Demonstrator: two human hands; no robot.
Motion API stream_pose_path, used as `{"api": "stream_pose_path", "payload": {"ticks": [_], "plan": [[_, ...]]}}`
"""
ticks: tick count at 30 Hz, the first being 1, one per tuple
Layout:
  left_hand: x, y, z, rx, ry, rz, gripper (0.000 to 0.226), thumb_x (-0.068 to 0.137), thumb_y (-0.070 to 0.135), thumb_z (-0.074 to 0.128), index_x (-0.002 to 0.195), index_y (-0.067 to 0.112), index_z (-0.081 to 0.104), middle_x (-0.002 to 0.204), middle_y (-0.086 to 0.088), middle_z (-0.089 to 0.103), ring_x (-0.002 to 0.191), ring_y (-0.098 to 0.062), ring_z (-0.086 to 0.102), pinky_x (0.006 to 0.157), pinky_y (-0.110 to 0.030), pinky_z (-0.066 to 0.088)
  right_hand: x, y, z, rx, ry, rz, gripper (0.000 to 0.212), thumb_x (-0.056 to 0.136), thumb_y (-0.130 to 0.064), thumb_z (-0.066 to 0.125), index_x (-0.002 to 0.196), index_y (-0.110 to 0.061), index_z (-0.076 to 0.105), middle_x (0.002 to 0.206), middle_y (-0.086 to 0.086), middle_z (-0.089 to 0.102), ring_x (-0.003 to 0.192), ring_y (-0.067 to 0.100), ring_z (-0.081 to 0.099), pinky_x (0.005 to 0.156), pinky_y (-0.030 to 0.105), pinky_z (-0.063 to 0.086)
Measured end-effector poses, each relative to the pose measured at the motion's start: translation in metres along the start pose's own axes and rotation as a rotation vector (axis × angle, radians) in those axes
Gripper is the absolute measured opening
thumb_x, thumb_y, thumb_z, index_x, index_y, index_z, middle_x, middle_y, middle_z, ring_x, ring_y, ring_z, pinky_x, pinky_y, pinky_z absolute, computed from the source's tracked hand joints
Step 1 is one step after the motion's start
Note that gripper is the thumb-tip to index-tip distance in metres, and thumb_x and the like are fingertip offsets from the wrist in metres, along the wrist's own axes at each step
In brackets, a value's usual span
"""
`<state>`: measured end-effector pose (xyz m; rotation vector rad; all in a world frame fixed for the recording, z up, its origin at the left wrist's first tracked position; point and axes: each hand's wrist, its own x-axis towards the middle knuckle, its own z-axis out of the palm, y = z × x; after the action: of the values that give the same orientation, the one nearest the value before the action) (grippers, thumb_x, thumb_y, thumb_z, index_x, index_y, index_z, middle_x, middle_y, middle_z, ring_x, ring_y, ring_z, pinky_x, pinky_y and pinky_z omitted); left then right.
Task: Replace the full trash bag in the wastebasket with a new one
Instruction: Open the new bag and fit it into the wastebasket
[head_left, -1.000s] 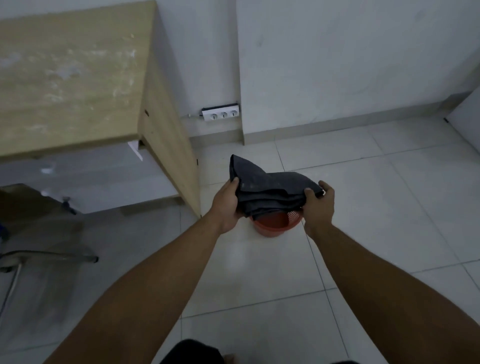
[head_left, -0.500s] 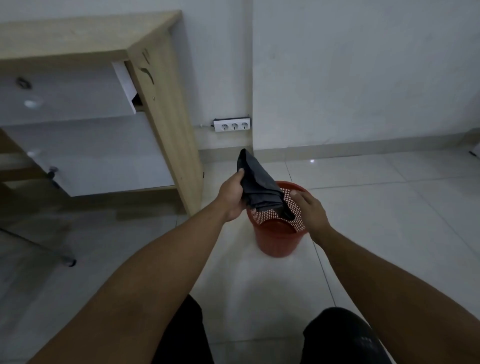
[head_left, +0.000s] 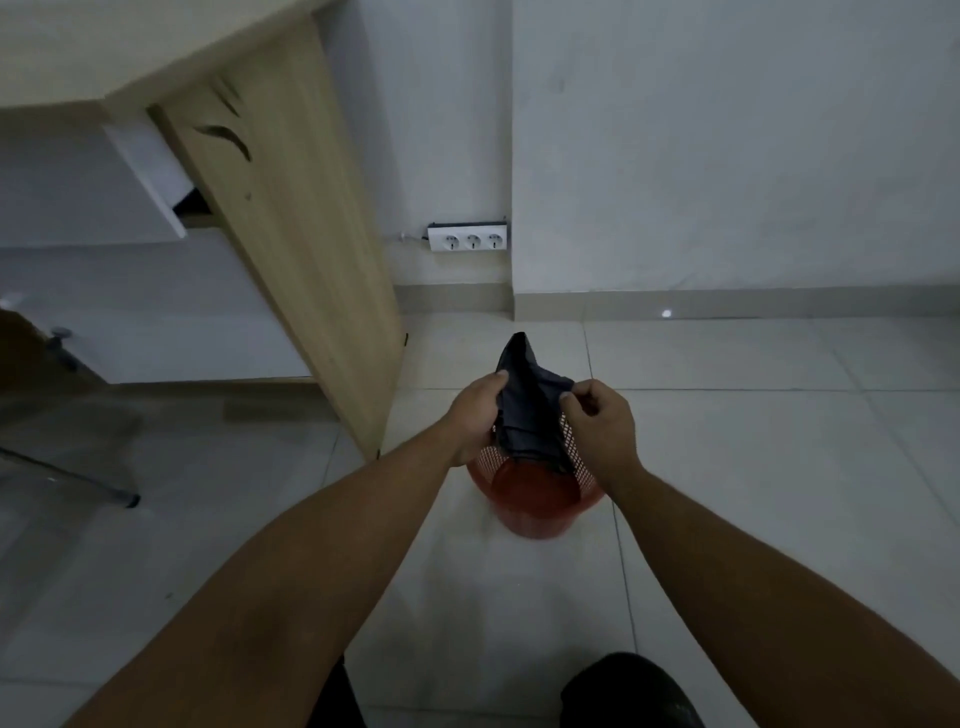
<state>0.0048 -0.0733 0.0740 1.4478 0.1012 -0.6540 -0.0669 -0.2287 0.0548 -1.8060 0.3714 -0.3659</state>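
Both hands out front, working a dark trash bag (head_left: 524, 410) held over a red wastebasket (head_left: 535, 499). Left hand (head_left: 475, 415) grips the bag's left edge, thumb laid across the near face of the plastic, fingers curled behind it and hidden. Right hand (head_left: 600, 423) at the bag's 3 o'clock side: thumb and forefinger pinch the upper right edge, remaining fingers curled loosely in toward the palm. Bag is still folded and bunched, one corner peaking up toward 12 o'clock above the hands, lower end hanging down into the mouth of the basket; whether it touches the inside wall cannot be told. Wastebasket stands upright on a pale tiled floor (head_left: 753, 467), perforated mesh wall near the rim, solid red lower down; no liner visible over its rim. From the basket, a wooden desk (head_left: 291, 249) side panel rises at 10 o'clock, near but apart, with a white drawer (head_left: 156, 171) hanging partly open under the top. White power strip (head_left: 467, 240) with three sockets sits low on the wall at 12 o'clock, well beyond the basket. Chair leg (head_left: 78, 478) crosses the floor at 9 o'clock. Person's dark-clothed knees (head_left: 634, 691) show at 6 o'clock, bottom of view.
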Motion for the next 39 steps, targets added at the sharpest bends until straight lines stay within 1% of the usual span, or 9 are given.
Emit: {"api": "stream_pose_path", "payload": {"ticks": [8, 11, 14, 18, 21, 26, 32, 36, 39], "plan": [[0.028, -0.01, 0.016, 0.213, 0.161, 0.15, 0.023, 0.105, 0.022, 0.052, 0.11, 0.014, 0.073, 0.107, -0.009, 0.076, 0.102, -0.028, 0.071, 0.088, -0.035, 0.059, 0.035, 0.021, -0.027, 0.306, 0.037, 0.182, 0.007, 0.09, -0.012, 0.073, 0.095, -0.011, 0.068, 0.087, 0.01, 0.076, 0.085, 0.029, 0.073, 0.083, 0.05, 0.06], [0.033, -0.004, 0.017, 0.113, 0.189, 0.132, 0.021, 0.104, 0.014, 0.053, 0.115, 0.009, 0.07, 0.108, -0.015, 0.074, 0.099, -0.032, 0.071, 0.08, -0.036, 0.061, 0.041, 0.017, -0.034, 0.386, -0.256, 0.175, 0.053, 0.079, -0.025, 0.085, 0.125, -0.015, 0.061, 0.116, 0.003, 0.073, 0.108, 0.024, 0.07, 0.088, 0.039, 0.06], [0.039, 0.002, 0.018, -0.002, 0.221, 0.067, 0.016, 0.104, 0.012, 0.052, 0.112, 0.009, 0.066, 0.11, -0.02, 0.071, 0.094, -0.032, 0.071, 0.071, -0.036, 0.061, 0.035, 0.014, -0.029, 0.067, -0.539, 0.13, 0.087, 0.067, -0.031, 0.094, 0.14, -0.023, 0.047, 0.126, -0.01, 0.063, 0.111, 0.003, 0.064, 0.09, 0.024, 0.056], [0.043, 0.0, 0.018, -0.101, 0.126, -0.001, 0.027, 0.099, 0.021, 0.064, 0.118, 0.002, 0.063, 0.119, -0.023, 0.069, 0.109, -0.038, 0.069, 0.095, -0.051, 0.057, 0.03, 0.011, -0.018, 0.033, -0.329, 0.092, 0.037, 0.089, -0.017, 0.076, 0.124, -0.016, 0.066, 0.112, -0.001, 0.073, 0.104, 0.017, 0.07, 0.092, 0.037, 0.059], [0.046, -0.001, 0.01, -0.143, 0.041, -0.039, 0.037, 0.094, 0.028, 0.071, 0.119, 0.002, 0.062, 0.117, -0.017, 0.072, 0.108, -0.032, 0.07, 0.1, -0.047, 0.055, 0.026, 0.01, -0.015, 0.361, -0.332, 0.301, 0.038, 0.089, -0.019, 0.075, 0.125, -0.012, 0.066, 0.114, 0.007, 0.076, 0.108, 0.028, 0.071, 0.091, 0.043, 0.06], [0.041, -0.008, -0.011, -0.346, -0.049, -0.096, 0.015, 0.096, 0.016, 0.067, 0.106, 0.005, 0.066, 0.092, -0.005, 0.068, 0.063, -0.004, 0.06, 0.055, -0.01, 0.052, 0.015, 0.009, -0.004, 0.683, -0.383, 0.624, 0.039, 0.102, -0.037, 0.054, 0.13, -0.012, 0.064, 0.125, 0.013, 0.072, 0.118, 0.032, 0.066, 0.101, 0.043, 0.052], [0.024, -0.02, -0.046, -0.211, -0.063, -0.204, 0.026, 0.097, 0.003, 0.062, 0.123, -0.002, 0.066, 0.098, -0.012, 0.07, 0.078, -0.014, 0.065, 0.051, -0.013, 0.053, 0.01, 0.026, 0.012, 0.486, -0.23, 0.975, 0.039, 0.098, -0.038, 0.059, 0.122, -0.008, 0.07, 0.111, 0.02, 0.075, 0.108, 0.039, 0.069, 0.097, 0.051, 0.054], [0.019, -0.01, -0.054, -0.063, -0.001, -0.194, 0.008, 0.097, 0.013, 0.064, 0.095, 0.008, 0.07, 0.077, -0.004, 0.064, 0.063, -0.011, 0.058, 0.055, -0.019, 0.053, 0.016, 0.024, 0.024, 0.108, 0.071, 0.671, 0.057, 0.096, -0.055, 0.05, 0.122, -0.007, 0.064, 0.118, 0.016, 0.068, 0.109, 0.035, 0.064, 0.1, 0.05, 0.051], [0.02, 0.001, -0.05, -0.065, 0.04, -0.133, 0.016, 0.097, 0.02, 0.066, 0.103, 0.007, 0.072, 0.084, -0.005, 0.067, 0.072, -0.014, 0.062, 0.061, -0.024, 0.056, 0.011, 0.013, 0.022, -0.091, 0.189, 0.232, 0.055, 0.088, -0.065, 0.05, 0.113, -0.018, 0.061, 0.117, 0.003, 0.06, 0.103, 0.017, 0.064, 0.093, 0.041, 0.054]]}}
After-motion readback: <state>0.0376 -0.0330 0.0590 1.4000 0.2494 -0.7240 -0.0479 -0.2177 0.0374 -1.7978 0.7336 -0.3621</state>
